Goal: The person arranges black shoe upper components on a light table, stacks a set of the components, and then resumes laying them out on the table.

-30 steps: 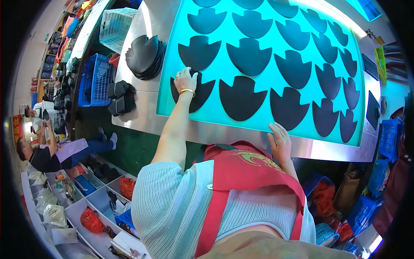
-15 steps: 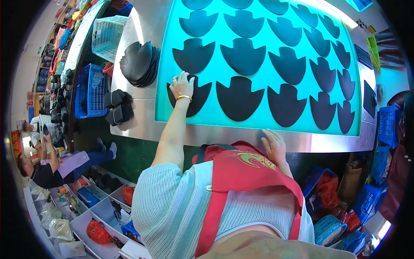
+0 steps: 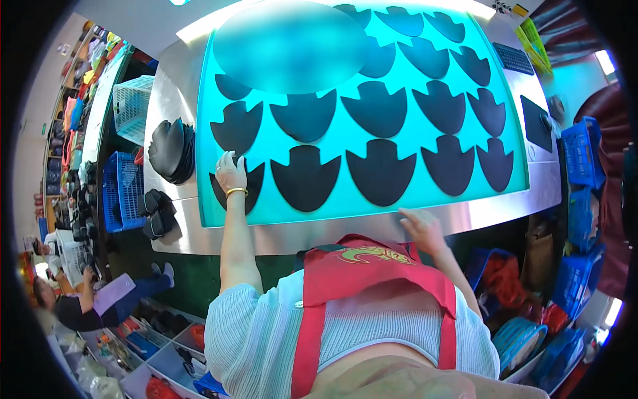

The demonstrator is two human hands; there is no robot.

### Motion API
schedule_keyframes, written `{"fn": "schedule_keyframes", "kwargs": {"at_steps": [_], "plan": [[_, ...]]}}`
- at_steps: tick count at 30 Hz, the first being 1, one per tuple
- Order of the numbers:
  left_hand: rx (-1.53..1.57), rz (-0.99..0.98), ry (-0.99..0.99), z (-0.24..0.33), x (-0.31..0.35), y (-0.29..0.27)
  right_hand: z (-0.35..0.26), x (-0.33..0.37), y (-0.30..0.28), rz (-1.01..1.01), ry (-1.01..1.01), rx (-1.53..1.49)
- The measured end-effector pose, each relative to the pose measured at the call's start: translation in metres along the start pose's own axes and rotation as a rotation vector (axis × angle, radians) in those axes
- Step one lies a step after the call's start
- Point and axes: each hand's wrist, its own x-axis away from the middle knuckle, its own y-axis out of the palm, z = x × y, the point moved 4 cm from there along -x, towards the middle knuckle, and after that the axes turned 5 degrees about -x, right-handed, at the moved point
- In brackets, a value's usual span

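Note:
Rows of flat black pieces, each with a notched top and rounded bottom, lie on a glowing turquoise panel [image 3: 279, 214] set in a metal table. My left hand [image 3: 230, 174], with a gold bangle at the wrist, rests fingers outstretched on the nearest-row piece at the left corner [image 3: 251, 193]; it covers part of that piece. To its right lies another black piece [image 3: 306, 179]. My right hand [image 3: 424, 231] is at the table's near edge, fingers apart and holding nothing, close to a third black piece [image 3: 381, 174]. A blurred oval hides several pieces at the far left.
A stack of black pieces [image 3: 171, 151] and some dark bundled parts [image 3: 158, 214] sit on the table's left side. A keyboard [image 3: 513, 58] and a dark pad [image 3: 535, 124] lie at right. Blue crates [image 3: 123, 193] stand beyond the left edge; a person [image 3: 80, 306] is further off.
The view has shifted, so the table sits further left and lower in the picture. My left hand stays on the same corner piece; my right hand stays by the near edge.

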Motion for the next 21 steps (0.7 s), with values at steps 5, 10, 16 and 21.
{"fn": "schedule_keyframes", "kwargs": {"at_steps": [5,10,16,21], "plan": [[0.179,0.101,0.228,0.14,0.044,-0.029,0.193,0.044,-0.173,0.266,0.071,0.312],[0.219,0.048,0.413,0.344,0.169,-0.057,0.403,0.07,-0.384,0.612,0.193,0.529],[0.115,0.089,0.113,0.474,0.29,-0.041,0.536,0.02,-0.488,0.699,0.222,0.401],[0.193,0.049,-0.183,0.526,0.322,-0.031,0.613,-0.012,-0.519,0.754,0.231,0.126]]}}
